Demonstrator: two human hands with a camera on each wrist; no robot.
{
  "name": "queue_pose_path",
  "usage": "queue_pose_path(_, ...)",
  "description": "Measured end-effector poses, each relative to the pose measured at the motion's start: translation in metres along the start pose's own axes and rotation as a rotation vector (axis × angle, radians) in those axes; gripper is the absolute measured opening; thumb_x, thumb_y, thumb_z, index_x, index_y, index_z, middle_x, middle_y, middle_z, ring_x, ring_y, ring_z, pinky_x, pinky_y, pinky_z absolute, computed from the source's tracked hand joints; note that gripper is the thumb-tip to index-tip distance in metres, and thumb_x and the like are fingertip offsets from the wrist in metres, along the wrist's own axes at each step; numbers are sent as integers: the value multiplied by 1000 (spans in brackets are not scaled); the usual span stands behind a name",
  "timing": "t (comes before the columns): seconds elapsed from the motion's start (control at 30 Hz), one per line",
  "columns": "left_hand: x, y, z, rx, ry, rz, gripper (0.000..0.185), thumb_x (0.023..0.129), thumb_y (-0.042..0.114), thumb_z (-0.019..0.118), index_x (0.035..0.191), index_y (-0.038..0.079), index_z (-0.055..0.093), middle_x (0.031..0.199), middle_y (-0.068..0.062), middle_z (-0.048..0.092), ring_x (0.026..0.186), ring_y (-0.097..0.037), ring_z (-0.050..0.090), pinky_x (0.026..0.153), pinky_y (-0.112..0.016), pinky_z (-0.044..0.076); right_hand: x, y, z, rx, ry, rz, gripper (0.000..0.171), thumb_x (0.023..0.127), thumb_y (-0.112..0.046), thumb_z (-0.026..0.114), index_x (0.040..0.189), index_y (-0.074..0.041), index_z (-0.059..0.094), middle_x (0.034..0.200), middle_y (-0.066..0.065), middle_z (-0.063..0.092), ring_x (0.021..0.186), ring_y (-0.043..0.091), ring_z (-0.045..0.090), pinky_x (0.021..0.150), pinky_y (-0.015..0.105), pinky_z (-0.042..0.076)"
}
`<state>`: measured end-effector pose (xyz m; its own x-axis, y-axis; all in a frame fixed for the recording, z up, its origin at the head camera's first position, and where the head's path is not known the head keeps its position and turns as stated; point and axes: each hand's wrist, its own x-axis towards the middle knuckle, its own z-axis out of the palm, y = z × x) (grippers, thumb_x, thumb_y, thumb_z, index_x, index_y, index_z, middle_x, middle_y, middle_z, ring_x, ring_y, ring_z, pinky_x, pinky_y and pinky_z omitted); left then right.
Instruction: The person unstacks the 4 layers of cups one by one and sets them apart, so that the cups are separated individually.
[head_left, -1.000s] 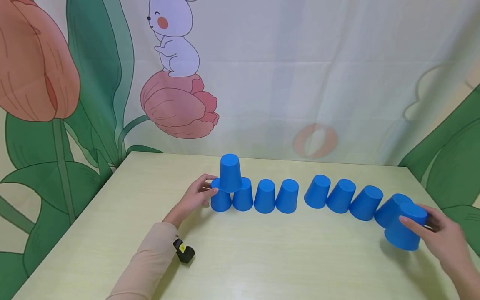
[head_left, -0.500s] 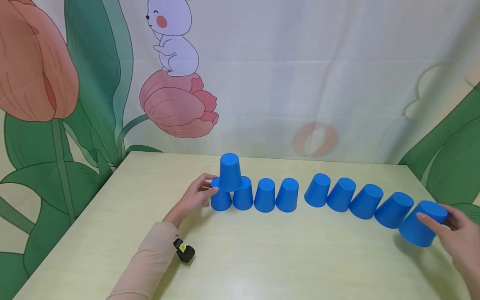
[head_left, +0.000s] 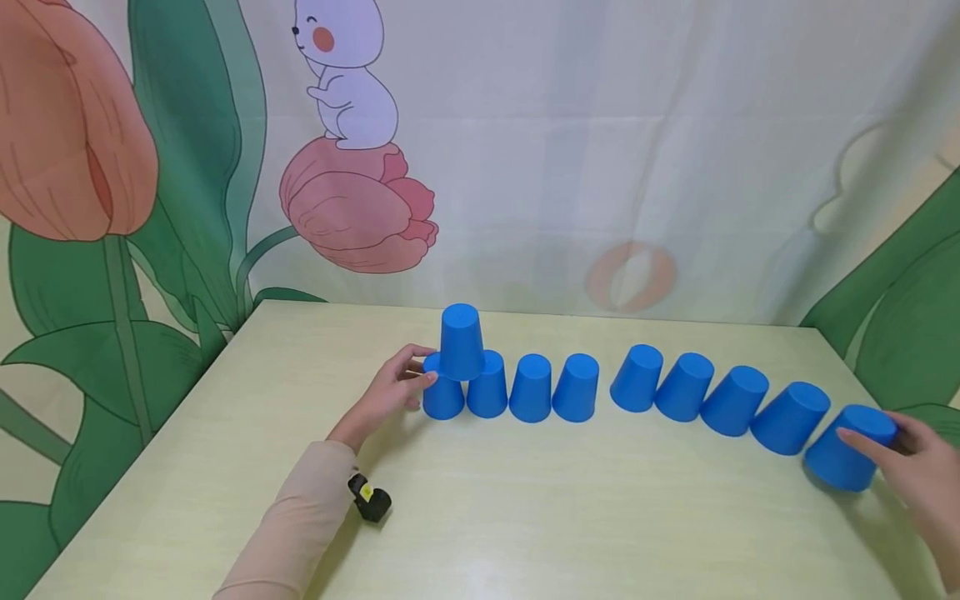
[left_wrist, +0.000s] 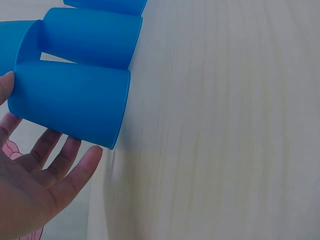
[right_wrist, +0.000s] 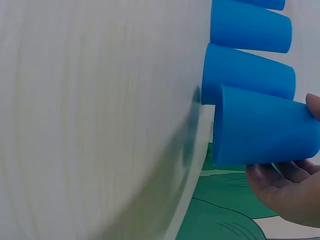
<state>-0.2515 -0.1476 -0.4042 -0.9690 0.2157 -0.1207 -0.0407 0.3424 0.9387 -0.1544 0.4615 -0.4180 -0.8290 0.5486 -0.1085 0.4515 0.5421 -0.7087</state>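
Several blue cups stand upside down in a row across the pale table (head_left: pixel 570 517). One more cup (head_left: pixel 461 342) sits on top of the two leftmost. My left hand (head_left: pixel 393 387) rests against the leftmost cup (head_left: pixel 442 400). In the left wrist view the fingers (left_wrist: pixel 60 167) lie nearly straight beside that cup (left_wrist: pixel 70 102). My right hand (head_left: pixel 915 467) grips the rightmost cup (head_left: pixel 843 454), tilted at the row's right end, with the index finger across it. In the right wrist view the right hand's fingers (right_wrist: pixel 280 187) curl under this cup (right_wrist: pixel 262 127). Whether its rim rests on the table I cannot tell.
A small black and yellow device (head_left: pixel 369 500) is strapped at my left wrist. A printed curtain (head_left: pixel 600 150) hangs right behind the table's far edge. The held cup is close to the table's right edge (head_left: pixel 881 417).
My right hand has carried its cup from in front of the row out to the right end and lowered it there. The left hand has stayed by the leftmost cup.
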Motion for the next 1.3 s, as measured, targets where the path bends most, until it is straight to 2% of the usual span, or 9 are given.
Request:
queue_pose_path(0.1, 0, -1, 0, -4, -2, 2, 42, 91, 27, 55, 130, 18, 43, 124, -15, 48, 112, -33, 47, 82, -46, 48, 1, 1, 0, -6, -23, -17, 91, 85, -49, 55, 143, 4, 10, 142, 33, 15, 127, 50, 21, 95, 60, 29)
queue_pose_path(0.37, 0, -1, -1, -2, 2, -1, 43, 90, 29, 56, 130, 20, 43, 124, -13, 48, 112, -32, 47, 81, -44, 49, 44, 52, 10, -22, -13, -71, 97, 82, -53, 56, 143, 5, 8, 140, 36, 16, 123, 55, 22, 90, 65, 29)
queue_pose_path(0.57, -1, 0, 1, -7, 1, 2, 45, 90, 28, 56, 132, 18, 41, 125, -14, 48, 113, -33, 47, 82, -46, 48, 41, 53, 8, -16, 11, -92, 94, 83, -50, 56, 143, 3, 8, 142, 34, 15, 125, 52, 22, 91, 63, 29)
queue_pose_path(0.73, -13, 18, 1, -7, -12, -4, 45, 92, 22, 53, 134, 12, 38, 127, -19, 45, 114, -36, 45, 85, -50, 45, 42, 52, 6, 22, 56, -151, 90, 83, -46, 59, 146, -5, 8, 147, 26, 12, 132, 44, 14, 100, 59, 20)
queue_pose_path(0.9, -26, 35, 1, 2, -11, -3, 43, 93, 18, 51, 133, 9, 39, 126, -21, 45, 114, -36, 45, 87, -50, 44, 54, 57, 7, 49, 115, -170, 84, 82, -47, 59, 146, -21, 12, 149, 17, 13, 135, 34, 12, 106, 51, 15)
queue_pose_path(0.97, -26, 34, 1, 2, -9, -5, 43, 93, 18, 51, 133, 9, 39, 126, -20, 45, 114, -36, 45, 87, -50, 44, 46, 46, 7, 61, 126, -162, 80, 83, -47, 59, 146, -25, 14, 150, 13, 15, 136, 30, 13, 107, 47, 16)
queue_pose_path(1.03, -26, 34, 1, 2, -7, -4, 42, 93, 18, 51, 133, 9, 39, 126, -20, 45, 114, -36, 45, 87, -51, 44, 24, 23, 4, 81, 126, -155, 77, 84, -45, 58, 146, -24, 16, 150, 10, 17, 136, 27, 15, 109, 43, 16)
queue_pose_path(1.2, -25, 34, 2, 2, -5, -4, 41, 93, 18, 51, 132, 10, 39, 127, -20, 45, 114, -36, 45, 87, -51, 44, -46, -53, -3, 97, 100, -137, 71, 90, -35, 54, 144, -5, 19, 147, 20, 19, 135, 33, 16, 108, 44, 16)
queue_pose_path(1.3, -25, 34, 2, 0, -2, -5, 41, 93, 18, 51, 132, 10, 39, 126, -20, 45, 114, -36, 45, 87, -50, 44, -70, -77, -4, 82, 87, -148, 70, 91, -35, 52, 143, -1, 20, 146, 24, 20, 134, 35, 17, 106, 48, 19)
